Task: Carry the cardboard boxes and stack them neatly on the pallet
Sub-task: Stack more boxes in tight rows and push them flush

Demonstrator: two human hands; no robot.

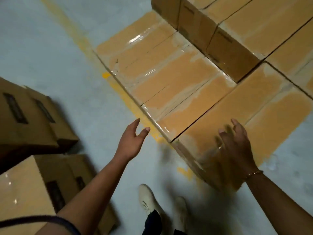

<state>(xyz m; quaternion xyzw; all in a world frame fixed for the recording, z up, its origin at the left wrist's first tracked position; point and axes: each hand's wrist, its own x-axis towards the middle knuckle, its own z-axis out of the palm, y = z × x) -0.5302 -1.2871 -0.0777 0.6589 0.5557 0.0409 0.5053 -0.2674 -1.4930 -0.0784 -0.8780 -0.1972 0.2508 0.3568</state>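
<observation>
A pale grey concrete floor [42, 48] fills the left half of the view, seen from above. A worn yellow line [71, 29] painted on it runs diagonally from the top down toward the centre.

A large stack of cardboard boxes [169, 78] takes up the right half. The boxes sit tight against each other in rows, with their long edge following the yellow line. A higher tier [254, 22] rises one layer above the lower row toward the top right. Clear, shiny tape [135, 38] crosses the tops of the lower row. The nearest box [245, 112] stands at the front corner of the stack, level with the higher tier and touching its neighbours.

Two loose boxes sit on the floor at the left edge, well apart from the stack. One [28, 119] is farther up the view and the other [25, 192] is close to the person, each with dark printed labels on its side.

Both bare forearms reach forward from the bottom. The left hand [132, 141] hangs over the floor just beside the stack's edge. Its grip is wide, with the fingers straight and the thumb spread, and it holds nothing. The right hand [235, 146] is over the near end of the nearest box, its grip wide and the fingers splayed. It is blurred, so I cannot tell whether it touches the cardboard.

Two light-coloured shoes [149, 199] stand on the floor between the arms. A thin bracelet [254, 173] circles the right wrist, and a ring [219, 147] shows on one right finger.
</observation>
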